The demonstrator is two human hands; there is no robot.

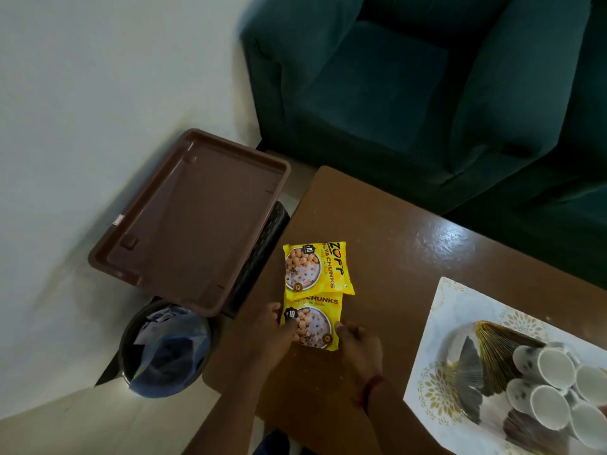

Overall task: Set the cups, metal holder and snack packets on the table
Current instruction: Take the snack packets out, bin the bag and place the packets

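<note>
Two yellow snack packets lie on the brown table (394, 231) near its left edge. The far packet (318, 268) overlaps the top of the near packet (312, 325). My left hand (272, 330) grips the near packet's left edge and my right hand (356, 343) touches its right edge. At the right, a fan-shaped metal holder (492, 359) rests on a white patterned mat (437, 326). Several white cups (555, 364) lie on their sides against the holder.
An empty brown tray (184, 218) sits on a dark stand left of the table. Below it stands a bin (164, 349) with a blue bag inside. A dark green sofa (410, 87) stands behind the table. White wall fills the left.
</note>
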